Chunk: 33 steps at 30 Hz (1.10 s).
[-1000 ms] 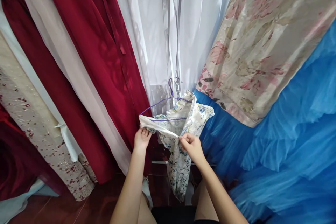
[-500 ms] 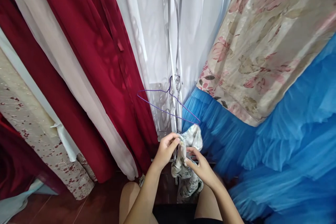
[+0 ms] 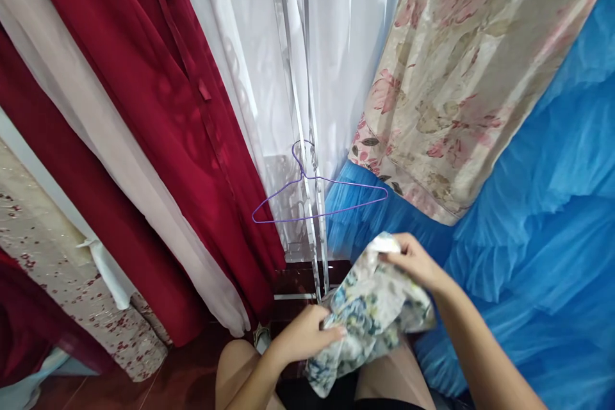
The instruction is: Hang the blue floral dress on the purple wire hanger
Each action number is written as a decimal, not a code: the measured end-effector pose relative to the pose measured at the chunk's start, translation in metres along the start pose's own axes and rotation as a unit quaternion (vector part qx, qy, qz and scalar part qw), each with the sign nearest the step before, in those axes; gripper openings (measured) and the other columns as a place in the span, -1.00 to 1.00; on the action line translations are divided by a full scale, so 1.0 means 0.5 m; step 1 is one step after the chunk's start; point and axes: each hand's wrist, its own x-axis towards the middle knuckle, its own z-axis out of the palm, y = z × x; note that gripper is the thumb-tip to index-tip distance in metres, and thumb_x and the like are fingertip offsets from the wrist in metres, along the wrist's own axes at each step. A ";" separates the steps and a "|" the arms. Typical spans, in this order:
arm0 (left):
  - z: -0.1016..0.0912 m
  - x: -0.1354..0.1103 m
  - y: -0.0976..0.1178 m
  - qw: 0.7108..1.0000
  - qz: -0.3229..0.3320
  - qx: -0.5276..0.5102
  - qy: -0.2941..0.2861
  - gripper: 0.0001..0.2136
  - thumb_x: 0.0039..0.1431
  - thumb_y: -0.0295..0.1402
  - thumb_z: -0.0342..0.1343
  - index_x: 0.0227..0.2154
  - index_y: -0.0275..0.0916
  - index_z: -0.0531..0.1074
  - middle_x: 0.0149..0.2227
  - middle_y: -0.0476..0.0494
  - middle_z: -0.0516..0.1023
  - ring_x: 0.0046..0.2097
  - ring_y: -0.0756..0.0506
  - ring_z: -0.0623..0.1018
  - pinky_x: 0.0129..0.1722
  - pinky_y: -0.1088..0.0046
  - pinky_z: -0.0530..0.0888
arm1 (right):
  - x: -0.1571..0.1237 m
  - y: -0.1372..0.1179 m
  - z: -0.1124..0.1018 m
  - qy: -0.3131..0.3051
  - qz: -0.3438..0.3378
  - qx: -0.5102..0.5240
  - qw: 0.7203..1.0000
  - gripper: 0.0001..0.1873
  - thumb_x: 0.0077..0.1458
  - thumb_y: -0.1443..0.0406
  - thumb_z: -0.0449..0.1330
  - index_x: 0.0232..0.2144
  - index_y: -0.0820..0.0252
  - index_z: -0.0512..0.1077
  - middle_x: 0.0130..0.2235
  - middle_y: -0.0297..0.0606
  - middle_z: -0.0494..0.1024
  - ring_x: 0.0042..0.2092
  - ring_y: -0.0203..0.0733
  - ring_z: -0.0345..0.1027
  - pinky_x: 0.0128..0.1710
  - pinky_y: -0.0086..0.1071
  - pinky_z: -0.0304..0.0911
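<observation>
I hold a small white cloth with a blue and green flower print over my knees. My left hand grips its lower left edge with the fingers closed. My right hand pinches its upper right edge. A thin purple wire hanger hangs bare on a clear, glossy upright strip just beyond my hands, with nothing on it.
Hanging garments close in all around: dark red gowns and a pale pink one at left, white sheer fabric in the middle, a beige rose-print dress and a blue tulle skirt at right. The floor is dark red wood.
The flowered cloth came off the purple hanger, which now hangs bare. Both hands drew the cloth down and toward my lap, spreading it between them.
</observation>
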 end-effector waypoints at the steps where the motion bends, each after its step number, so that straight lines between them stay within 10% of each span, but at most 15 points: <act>1: -0.011 -0.005 -0.003 0.999 0.000 0.026 0.036 -0.63 0.17 -0.03 0.15 -0.40 -0.30 0.48 -0.38 -0.06 0.47 -0.31 -0.10 0.41 -0.33 0.45 0.31 | 0.023 -0.003 -0.038 0.048 -0.022 -0.015 0.998 -0.82 -0.14 0.24 0.28 -0.64 0.22 0.46 -0.62 -0.37 0.38 -0.56 -0.30 0.13 -0.54 -0.43 0.02; 5: -0.071 -0.011 0.043 0.985 0.034 0.081 0.151 -0.62 0.25 -0.08 0.07 -0.55 -0.26 0.29 -0.53 0.05 0.25 -0.42 -0.01 0.27 -0.43 0.48 0.16 | 0.148 -0.021 -0.153 0.199 -0.073 -0.039 0.977 -0.80 -0.25 0.22 0.23 -0.76 0.17 0.38 -0.66 -0.35 0.36 -0.55 -0.28 0.14 -0.55 -0.41 0.03; 12: -0.170 -0.001 0.144 0.937 0.120 0.139 0.298 -0.66 0.27 -0.15 0.02 -0.56 -0.23 0.26 -0.52 0.03 0.26 -0.41 -0.03 0.28 -0.40 0.48 0.18 | 0.332 -0.076 -0.107 0.061 0.036 0.034 0.997 -0.85 -0.18 0.24 0.30 -0.55 0.18 0.43 -0.56 -0.26 0.53 -0.51 -0.15 0.38 -0.53 -0.36 0.27; 17: -0.288 -0.035 0.076 0.888 0.111 0.117 0.431 -0.80 0.11 -0.28 0.18 -0.56 -0.18 0.37 -0.50 -0.01 0.37 -0.36 -0.11 0.36 -0.24 0.42 0.32 | 0.326 -0.092 -0.055 -0.099 0.073 0.091 0.988 -0.69 -0.19 0.26 0.42 -0.33 0.25 0.54 -0.40 -0.19 0.64 -0.41 -0.09 0.52 -0.42 -0.34 0.40; 23: -0.417 -0.046 -0.012 0.949 0.074 0.057 0.301 -0.76 -0.24 -0.50 0.41 -0.68 -0.15 0.42 -0.54 0.04 0.47 -0.30 -0.11 0.50 0.14 0.32 0.29 | 0.295 -0.093 -0.047 -0.164 0.083 0.133 0.974 -0.54 -0.07 0.34 0.35 -0.05 0.22 0.55 -0.22 -0.22 0.68 -0.26 -0.16 0.57 -0.26 -0.43 0.43; 28: -0.515 -0.005 0.016 0.934 0.088 0.026 0.345 -0.81 -0.08 -0.53 0.29 -0.65 -0.17 0.43 -0.59 0.05 0.47 -0.46 -0.08 0.44 -0.29 0.51 0.38 | 0.297 -0.099 -0.035 -0.161 0.110 0.153 0.969 -0.57 -0.08 0.39 0.31 -0.08 0.24 0.56 -0.14 -0.14 0.69 -0.18 -0.05 0.59 -0.20 -0.34 0.47; 33: -0.536 0.065 0.088 0.900 0.155 -0.014 0.406 -0.90 0.08 -0.53 0.16 -0.40 -0.22 0.52 -0.35 -0.05 0.56 -0.29 -0.06 0.49 -0.26 0.55 0.37 | 0.288 -0.101 -0.031 -0.174 0.135 0.186 0.958 -0.51 -0.07 0.36 0.32 -0.01 0.21 0.52 -0.08 -0.13 0.67 -0.16 0.00 0.60 -0.19 -0.28 0.50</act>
